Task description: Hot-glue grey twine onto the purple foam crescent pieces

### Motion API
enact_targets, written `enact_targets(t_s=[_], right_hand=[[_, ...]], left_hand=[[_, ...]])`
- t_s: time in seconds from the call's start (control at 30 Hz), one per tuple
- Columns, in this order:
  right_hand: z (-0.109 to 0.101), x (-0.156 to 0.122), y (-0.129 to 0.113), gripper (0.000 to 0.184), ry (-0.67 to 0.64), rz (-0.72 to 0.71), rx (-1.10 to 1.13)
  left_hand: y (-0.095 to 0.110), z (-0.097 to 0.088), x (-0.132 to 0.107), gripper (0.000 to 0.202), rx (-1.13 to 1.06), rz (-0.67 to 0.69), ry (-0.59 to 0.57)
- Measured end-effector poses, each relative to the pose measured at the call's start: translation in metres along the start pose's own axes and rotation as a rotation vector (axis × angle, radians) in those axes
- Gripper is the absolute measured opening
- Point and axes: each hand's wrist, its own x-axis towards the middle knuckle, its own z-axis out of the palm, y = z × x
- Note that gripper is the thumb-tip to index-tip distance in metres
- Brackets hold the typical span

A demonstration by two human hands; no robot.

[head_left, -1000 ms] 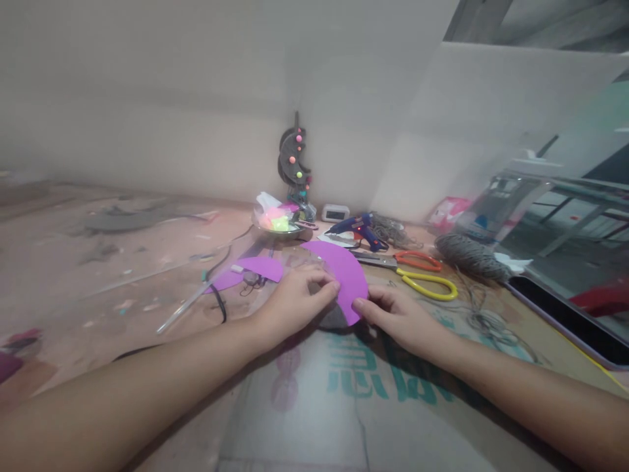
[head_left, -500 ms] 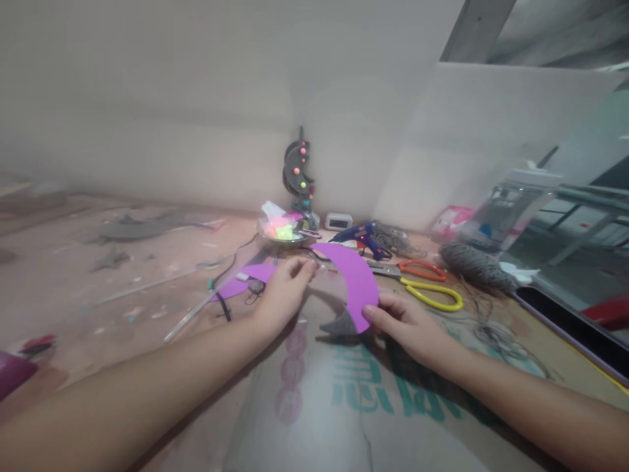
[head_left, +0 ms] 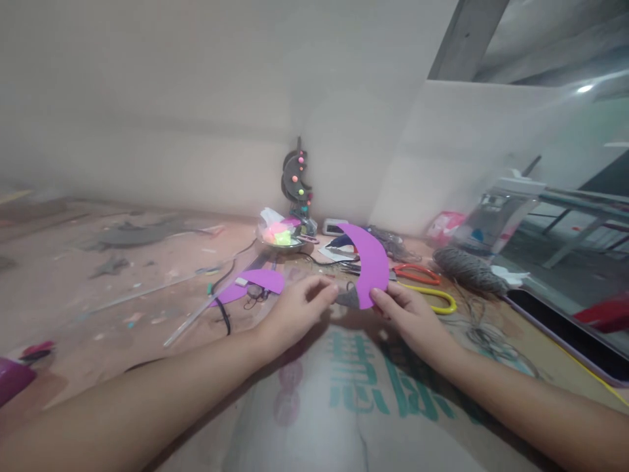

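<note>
A purple crescent cutout, paper or foam, is raised above the table in my right hand, thumb on its front near the lower end. From behind that end juts the pointed tip of a dark grey piece, its remainder hidden by the purple one. My left hand is closed, thumb and fingers pinched at this grey tip. Left of it, another purple cutout lies on the table under small dark bits and a cord.
Behind stand a bowl of bright pieces and a grey crescent ornament with coloured balls. Scissors with orange and yellow handles, grey yarn, a phone and a plastic container are on the right. A clear stick lies left.
The purple crescent has risen and turned more upright in my right hand. My left hand has moved right and down, from near its upper tip to the grey tip.
</note>
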Motion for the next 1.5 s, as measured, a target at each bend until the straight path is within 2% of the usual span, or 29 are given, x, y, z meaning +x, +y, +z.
enact_targets(t_s=[0.13, 0.27, 0.43, 0.53, 0.73, 0.93, 1.17, 1.27, 1.33, 1.43, 1.5], right_hand=[[0.000, -0.001, 0.001, 0.040, -0.027, 0.014, 0.005], [0.000, 0.001, 0.004, 0.043, -0.094, 0.032, 0.031], [0.002, 0.002, 0.004, 0.046, -0.179, 0.131, 0.085], [0.003, 0.001, 0.004, 0.046, -0.163, 0.160, 0.115], [0.004, 0.002, 0.007, 0.046, -0.135, 0.114, 0.206], [0.004, 0.001, 0.007, 0.047, -0.129, 0.199, 0.166], [0.004, 0.000, 0.004, 0.032, -0.160, 0.213, 0.146], [0.001, 0.001, 0.006, 0.019, -0.201, 0.157, 0.193], [-0.001, 0.002, 0.008, 0.017, -0.206, 0.094, 0.240], [-0.004, 0.004, 0.012, 0.033, -0.161, 0.062, 0.273], [-0.004, 0.005, 0.014, 0.043, -0.136, 0.095, 0.271]], left_hand=[[0.002, 0.000, -0.004, 0.024, 0.153, 0.019, -0.086], [0.002, 0.001, -0.004, 0.026, 0.222, 0.000, -0.070], [0.004, 0.003, -0.004, 0.025, 0.266, 0.012, -0.077], [0.003, 0.003, -0.005, 0.024, 0.271, 0.028, -0.098], [0.002, 0.002, -0.004, 0.025, 0.227, -0.003, -0.067], [0.003, 0.002, -0.004, 0.024, 0.269, 0.035, -0.079], [0.005, 0.002, -0.006, 0.025, 0.273, 0.032, -0.087], [0.006, 0.001, -0.005, 0.023, 0.261, 0.014, -0.054], [0.006, 0.000, -0.004, 0.024, 0.261, 0.017, -0.038], [0.005, -0.001, -0.003, 0.024, 0.279, 0.043, -0.046], [0.004, 0.000, -0.004, 0.023, 0.308, 0.067, -0.065]])
